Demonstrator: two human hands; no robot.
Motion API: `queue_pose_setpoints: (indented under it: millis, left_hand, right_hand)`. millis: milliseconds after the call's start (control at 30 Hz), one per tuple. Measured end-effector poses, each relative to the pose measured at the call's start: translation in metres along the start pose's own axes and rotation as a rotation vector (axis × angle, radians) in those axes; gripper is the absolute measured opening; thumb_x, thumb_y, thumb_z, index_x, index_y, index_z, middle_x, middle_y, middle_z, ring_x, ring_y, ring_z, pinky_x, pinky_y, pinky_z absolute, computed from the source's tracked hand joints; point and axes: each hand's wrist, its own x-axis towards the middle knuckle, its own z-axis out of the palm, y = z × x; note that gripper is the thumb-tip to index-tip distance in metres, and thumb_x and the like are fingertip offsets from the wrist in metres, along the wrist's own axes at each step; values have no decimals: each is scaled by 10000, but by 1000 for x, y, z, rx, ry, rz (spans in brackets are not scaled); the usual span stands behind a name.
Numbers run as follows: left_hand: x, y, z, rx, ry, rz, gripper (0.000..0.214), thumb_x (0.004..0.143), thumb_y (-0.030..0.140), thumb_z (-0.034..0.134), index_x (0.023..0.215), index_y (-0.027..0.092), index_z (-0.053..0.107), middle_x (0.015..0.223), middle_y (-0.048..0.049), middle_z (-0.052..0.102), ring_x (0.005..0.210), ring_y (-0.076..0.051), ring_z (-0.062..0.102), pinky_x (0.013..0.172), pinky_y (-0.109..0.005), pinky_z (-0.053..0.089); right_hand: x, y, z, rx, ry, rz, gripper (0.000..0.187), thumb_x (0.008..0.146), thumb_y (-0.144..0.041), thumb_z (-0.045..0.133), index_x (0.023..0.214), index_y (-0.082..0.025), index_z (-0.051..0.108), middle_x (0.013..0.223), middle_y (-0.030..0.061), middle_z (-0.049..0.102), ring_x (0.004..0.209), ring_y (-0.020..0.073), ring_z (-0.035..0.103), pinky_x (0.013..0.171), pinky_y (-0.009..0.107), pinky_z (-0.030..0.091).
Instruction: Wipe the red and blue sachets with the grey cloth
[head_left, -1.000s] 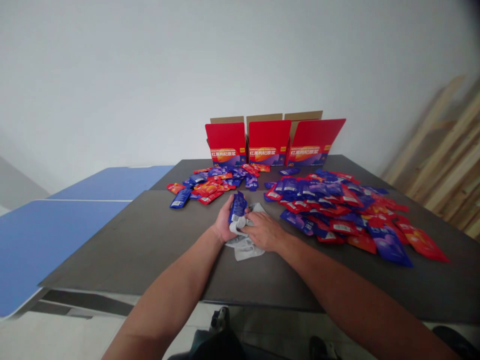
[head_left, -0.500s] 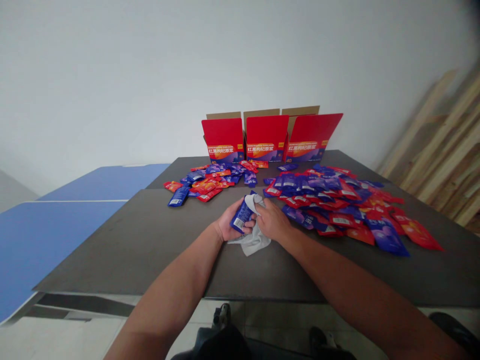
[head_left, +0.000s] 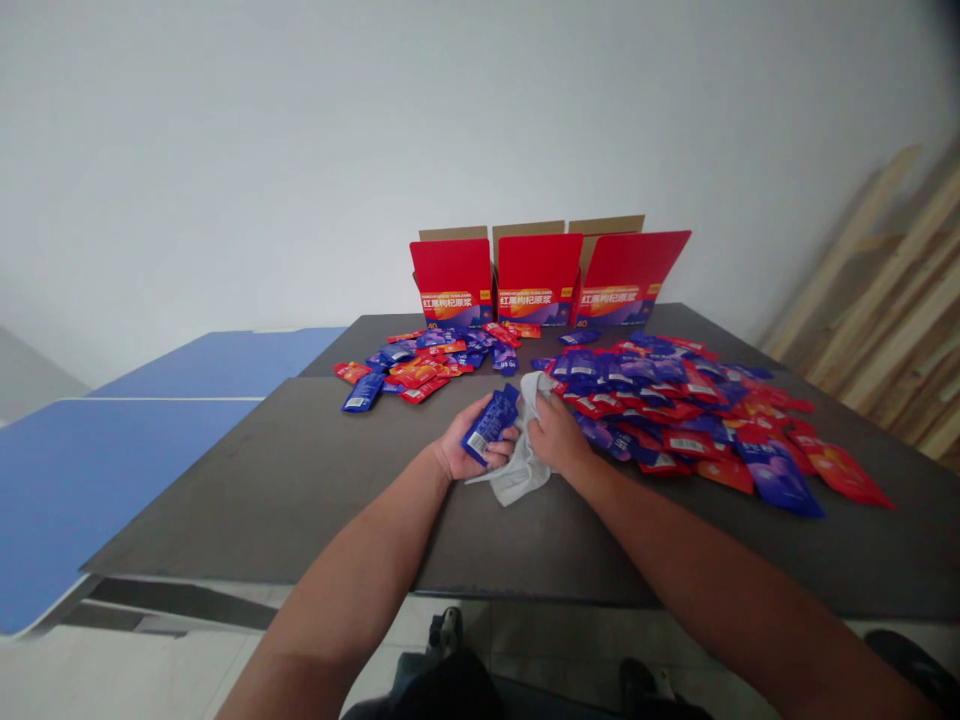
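Note:
My left hand (head_left: 469, 452) is closed around a blue sachet (head_left: 490, 424), held tilted just above the dark table (head_left: 300, 470). My right hand (head_left: 553, 437) grips a crumpled grey-white cloth (head_left: 517, 470) and presses it against the sachet's upper end. The cloth's lower part hangs down onto the table between my hands. A large heap of blue and red sachets (head_left: 690, 420) lies right of my right hand. A smaller heap (head_left: 424, 365) lies beyond my left hand.
Three open red cardboard boxes (head_left: 540, 280) stand in a row at the table's far edge against the white wall. A blue table (head_left: 112, 440) adjoins on the left. Wooden slats (head_left: 885, 320) lean at the right. A shoe and dark trousers show below the near edge.
The sachet in my left hand has tipped from upright to slanting. My right hand has lifted the cloth up off the table toward the sachet's top end.

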Motion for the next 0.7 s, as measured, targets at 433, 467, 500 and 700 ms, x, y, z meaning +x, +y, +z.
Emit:
queue_pose_setpoints:
  millis: [433,467,500,700]
  left_hand:
    - [16,-6,-11,42,284,204,325,871,425,557,717,139,554,551,-10,523,425,-100,481,349,-173,332]
    - [16,-7,-10,47,261,192,317,879,414,545,714,143,541,543,1,490,402,-82,436,330,-155,280]
    - [16,-8,-8,54,238,173,316,889,413,529,720,146,531,554,5,471,396,-69,405,326,-143,250]
    - [13,-6,-7,102,110,65,395,925,516,426,803,150,513,669,-2,444,433,-52,353,333,-132,240]
  right_hand:
    - [-15,-38,-11,-134,-159,-352,407,923,-296,472,1321,-269,550,1159,137,489,1027,270,485,929,396,378]
    - [-14,-38,-12,-137,-151,-296,427,921,-320,482,1338,-244,531,1158,145,484,1026,275,491,926,392,386]
    - [-13,-37,-12,-137,-146,-247,452,917,-332,489,1356,-223,509,1160,152,479,1023,277,499,923,388,394]
    - [-8,-28,-12,-98,-127,-76,549,881,-191,449,1426,-162,392,1195,165,458,1001,261,540,904,361,432]
